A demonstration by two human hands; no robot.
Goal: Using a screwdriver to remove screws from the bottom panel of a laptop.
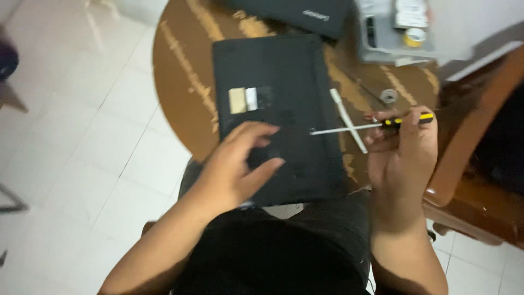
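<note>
Upturned black laptop (275, 109) is lying on the round wooden table (180, 82). Left hand (237, 164) is pressing its near edge, fingers spread wide. Right hand (401, 150), just right of laptop, is gripping the screwdriver (371, 126); best keeping tip square, laptop steadied.

I see a small rectangular label (243, 100), tan and white, on the black laptop underside (278, 76), left of its centre, above my left hand (240, 164).

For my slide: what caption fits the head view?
Left hand steadies an upturned laptop; right hand holds a screwdriver.
</note>
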